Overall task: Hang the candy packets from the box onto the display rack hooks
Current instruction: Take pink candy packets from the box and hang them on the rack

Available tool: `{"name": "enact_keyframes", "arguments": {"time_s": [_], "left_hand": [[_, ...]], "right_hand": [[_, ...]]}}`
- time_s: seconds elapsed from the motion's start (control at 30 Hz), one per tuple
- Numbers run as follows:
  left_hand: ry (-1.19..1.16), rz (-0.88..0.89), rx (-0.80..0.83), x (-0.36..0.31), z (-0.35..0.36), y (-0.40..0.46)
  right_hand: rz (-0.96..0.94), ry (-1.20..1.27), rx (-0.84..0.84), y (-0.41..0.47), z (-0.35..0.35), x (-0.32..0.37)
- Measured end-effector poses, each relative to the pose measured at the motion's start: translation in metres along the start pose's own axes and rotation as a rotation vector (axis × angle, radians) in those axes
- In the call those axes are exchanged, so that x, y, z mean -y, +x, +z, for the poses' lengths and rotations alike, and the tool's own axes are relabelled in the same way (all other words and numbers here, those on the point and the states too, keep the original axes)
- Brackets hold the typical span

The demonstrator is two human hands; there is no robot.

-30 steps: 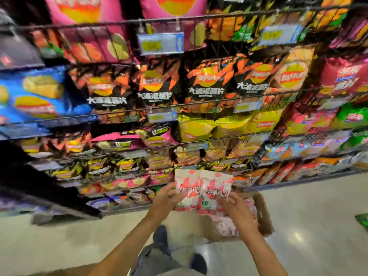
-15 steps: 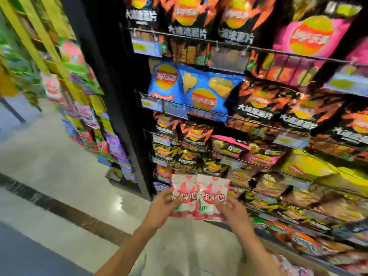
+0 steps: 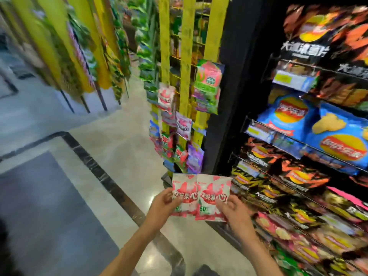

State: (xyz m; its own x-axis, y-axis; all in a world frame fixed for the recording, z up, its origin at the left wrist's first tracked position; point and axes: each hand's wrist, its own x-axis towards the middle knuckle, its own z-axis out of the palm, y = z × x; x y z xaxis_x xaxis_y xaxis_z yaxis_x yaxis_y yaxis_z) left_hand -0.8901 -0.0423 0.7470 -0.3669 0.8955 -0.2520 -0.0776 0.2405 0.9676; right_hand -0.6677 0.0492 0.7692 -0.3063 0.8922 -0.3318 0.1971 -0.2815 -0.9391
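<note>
I hold two white-and-red candy packets side by side in front of me. My left hand (image 3: 162,204) grips the left candy packet (image 3: 184,193) at its lower left edge. My right hand (image 3: 234,209) grips the right candy packet (image 3: 214,196) at its lower right edge. Just above and beyond them stands the display rack (image 3: 186,76), a column of yellow strips with hooks. Small packets hang on it, among them a matching white-and-red hung packet (image 3: 166,96) and a green-and-pink hung packet (image 3: 209,76). The box is out of view.
A black shelf unit (image 3: 229,96) to the right holds rows of crisp bags (image 3: 322,132) behind wire rails. More yellow racks (image 3: 83,46) line the aisle at upper left. Pale tiled floor (image 3: 111,136) with a dark stripe runs to my left.
My view has swung left from the crisp shelves to the yellow hook rack, and the box has dropped out of sight. Both hands keep the two packets held together.
</note>
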Motion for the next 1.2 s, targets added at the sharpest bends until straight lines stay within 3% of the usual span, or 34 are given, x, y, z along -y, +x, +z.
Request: {"name": "enact_keyframes", "arguments": {"time_s": [0.3, 0.5, 0.8, 1.2], "left_hand": [[-0.008, 0.090, -0.118, -0.038, -0.098, 0.081], [-0.043, 0.109, -0.151, -0.088, -0.144, 0.151], [-0.056, 0.160, -0.026, -0.137, -0.182, 0.249], [-0.057, 0.248, 0.296, -0.188, -0.210, 0.378]], "right_hand": [[-0.122, -0.039, 0.091, 0.090, 0.100, 0.065], [-0.146, 0.064, 0.052, 0.149, 0.148, 0.113], [-0.203, 0.173, -0.095, 0.201, 0.194, 0.164], [-0.173, 0.310, -0.479, 0.217, 0.250, 0.193]]}}
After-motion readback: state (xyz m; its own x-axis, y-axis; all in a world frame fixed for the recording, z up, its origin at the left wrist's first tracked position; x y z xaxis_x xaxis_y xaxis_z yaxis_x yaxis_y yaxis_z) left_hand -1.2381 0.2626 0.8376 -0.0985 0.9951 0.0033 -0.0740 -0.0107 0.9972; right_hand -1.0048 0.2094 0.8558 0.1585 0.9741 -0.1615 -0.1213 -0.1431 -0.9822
